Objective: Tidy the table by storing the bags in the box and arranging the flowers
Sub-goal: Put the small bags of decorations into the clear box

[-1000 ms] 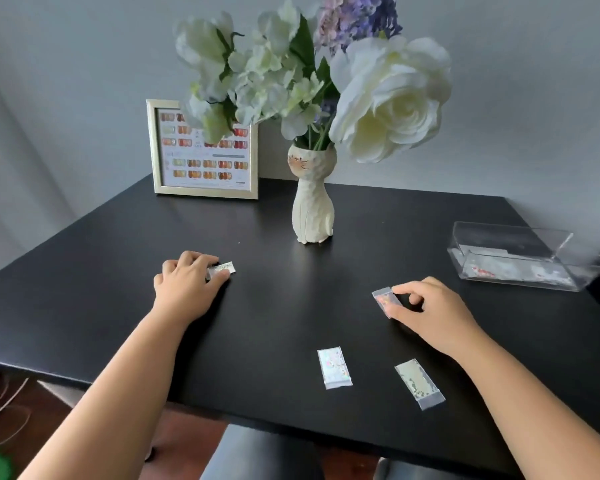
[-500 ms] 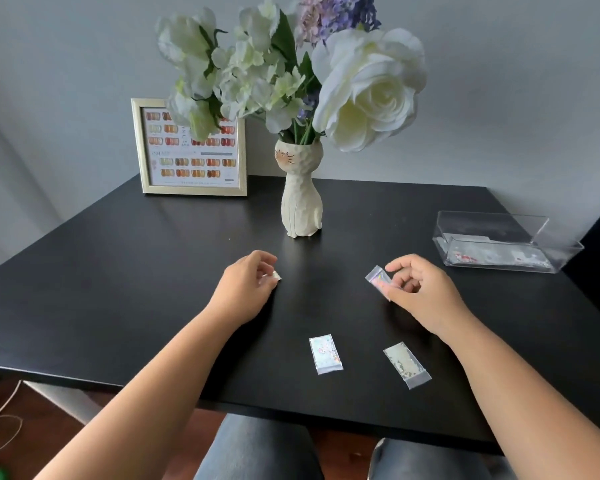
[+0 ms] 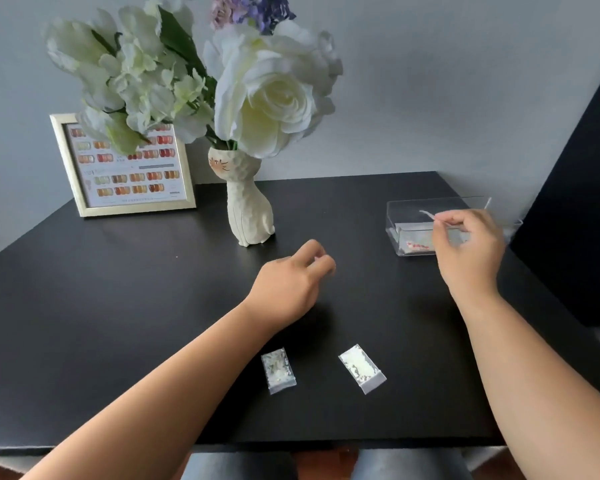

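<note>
1. Bags: since a second ago both hands have lifted off the table (image 3: 84,306). The right hand (image 3: 468,251) has carried its bag (image 3: 427,215) from the table centre to just above the clear box (image 3: 413,206); the bag is pinched between thumb and fingertip, edge-on and blurred.
2. Left hand (image 3: 291,285) has travelled rightward past the vase (image 3: 246,209). Fingers are curled together; the small bag it pinched earlier is not visible now, so I cannot tell whether it holds it.
3. Judgement: one bag is about to be dropped in; the box already holds a few.
4. Two bags remain flat on the table, near-side of the left hand: one (image 3: 278,370) just below its wrist, the other (image 3: 361,368) to its right. Both are small, clear, with pale speckled contents.
5. Flowers (image 3: 267,95) stand in the vase, untouched.
</note>
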{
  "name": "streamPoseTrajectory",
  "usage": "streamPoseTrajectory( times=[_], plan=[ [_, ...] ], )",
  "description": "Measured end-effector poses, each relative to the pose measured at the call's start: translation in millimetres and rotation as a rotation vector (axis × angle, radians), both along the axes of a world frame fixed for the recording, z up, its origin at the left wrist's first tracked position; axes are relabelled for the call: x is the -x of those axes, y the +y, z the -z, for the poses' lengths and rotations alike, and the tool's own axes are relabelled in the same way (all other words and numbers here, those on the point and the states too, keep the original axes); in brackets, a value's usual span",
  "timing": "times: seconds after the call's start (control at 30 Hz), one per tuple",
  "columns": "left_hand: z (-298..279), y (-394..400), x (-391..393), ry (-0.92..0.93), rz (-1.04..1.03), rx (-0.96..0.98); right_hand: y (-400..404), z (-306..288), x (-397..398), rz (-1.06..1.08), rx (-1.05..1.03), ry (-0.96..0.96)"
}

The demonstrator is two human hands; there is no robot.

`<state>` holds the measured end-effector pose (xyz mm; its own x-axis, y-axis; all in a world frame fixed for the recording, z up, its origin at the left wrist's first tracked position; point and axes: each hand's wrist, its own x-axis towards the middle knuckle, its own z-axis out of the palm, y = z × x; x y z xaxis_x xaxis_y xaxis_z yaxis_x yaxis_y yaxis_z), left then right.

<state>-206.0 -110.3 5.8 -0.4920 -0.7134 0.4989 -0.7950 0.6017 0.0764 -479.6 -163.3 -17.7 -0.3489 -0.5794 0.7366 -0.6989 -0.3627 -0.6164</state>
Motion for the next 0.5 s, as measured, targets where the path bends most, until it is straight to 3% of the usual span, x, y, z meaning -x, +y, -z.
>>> streamPoseTrajectory(
  times=[0.2, 0.5],
  plan=[
    [-13, -40, 63, 0.304, 0.151, -0.041, -21, 1, 44, 0.252, -0.142, -0.033],
    [-21, -99, 127, 0.395, 0.246, -0.158, -36, 3, 70, 0.329, -0.25, -0.038]
  ],
)
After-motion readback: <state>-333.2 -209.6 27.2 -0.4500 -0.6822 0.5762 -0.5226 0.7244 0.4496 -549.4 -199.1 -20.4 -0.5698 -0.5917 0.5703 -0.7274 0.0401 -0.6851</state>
